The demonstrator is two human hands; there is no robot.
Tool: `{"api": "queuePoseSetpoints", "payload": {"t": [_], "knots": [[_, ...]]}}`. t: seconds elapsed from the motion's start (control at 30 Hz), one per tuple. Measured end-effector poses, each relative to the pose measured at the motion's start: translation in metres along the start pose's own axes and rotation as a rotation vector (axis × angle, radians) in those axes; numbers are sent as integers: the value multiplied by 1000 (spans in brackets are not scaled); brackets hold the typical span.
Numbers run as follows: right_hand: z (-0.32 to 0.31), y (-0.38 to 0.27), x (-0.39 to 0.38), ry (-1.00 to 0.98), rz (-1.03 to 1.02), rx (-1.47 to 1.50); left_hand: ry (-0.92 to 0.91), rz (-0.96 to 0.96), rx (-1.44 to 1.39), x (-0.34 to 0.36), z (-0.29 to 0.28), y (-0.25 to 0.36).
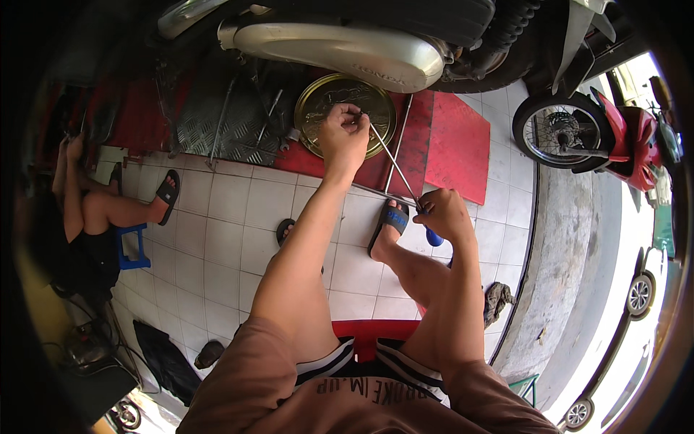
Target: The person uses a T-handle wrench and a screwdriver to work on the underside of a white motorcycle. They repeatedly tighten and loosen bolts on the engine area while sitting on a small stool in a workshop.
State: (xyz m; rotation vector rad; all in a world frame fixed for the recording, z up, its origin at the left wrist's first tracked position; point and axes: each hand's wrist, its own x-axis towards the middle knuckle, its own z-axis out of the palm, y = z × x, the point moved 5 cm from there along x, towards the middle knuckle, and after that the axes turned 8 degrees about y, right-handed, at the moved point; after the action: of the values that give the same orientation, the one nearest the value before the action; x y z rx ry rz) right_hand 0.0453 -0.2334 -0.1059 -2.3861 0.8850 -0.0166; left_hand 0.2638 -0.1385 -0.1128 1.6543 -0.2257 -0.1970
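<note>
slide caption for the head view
Right hand gripping blue-handled metal tool, left hand at its tip, near round golden tray.

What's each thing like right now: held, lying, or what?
Long silver-shafted tool with blue handle: held slanting
Bare left hand: pinched at tool's end
Bare right hand: closed around tool
Round gold metal tray: lying flat
Red motorcycle: parked
Crumpled dark cloth: bunched up
Blue plastic stool: upright

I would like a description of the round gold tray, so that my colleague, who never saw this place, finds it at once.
At the top, a big motorcycle shows a long silver cover. Just below it, on the red platform, lies the tray. Round and gold, it differs clearly from the dark patterned metal plate to its left.
</note>
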Motion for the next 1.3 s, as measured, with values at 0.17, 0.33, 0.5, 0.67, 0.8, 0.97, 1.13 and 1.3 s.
{"api": "queuePoseSetpoints", "payload": {"t": [0.17, 0.33, 0.5, 0.67, 0.8, 0.97, 1.13, 1.3], "knots": [[-10, 24, 0, -100, 4, 56, -152, -177, -93, -11, 52, -9], [-4, 53, 5, -50, 81, 112, -225, -518, -382, -23, 92, -25], [-5, 62, 12, 34, 89, 129, -327, -315, -314, -24, 104, -20], [-23, 64, 16, -37, 122, 157, -412, -95, -334, -35, 109, 0], [-30, 58, 16, -78, 123, 224, -424, 132, -338, -46, 105, 16], [-35, 40, 17, -47, 22, 339, -435, 341, -166, -59, 91, 41], [-26, 12, 18, -77, -71, 422, -289, 466, -73, -55, 63, 54], [-8, -30, 19, -163, -188, 583, -179, 487, -48, -40, 28, 78]]}}
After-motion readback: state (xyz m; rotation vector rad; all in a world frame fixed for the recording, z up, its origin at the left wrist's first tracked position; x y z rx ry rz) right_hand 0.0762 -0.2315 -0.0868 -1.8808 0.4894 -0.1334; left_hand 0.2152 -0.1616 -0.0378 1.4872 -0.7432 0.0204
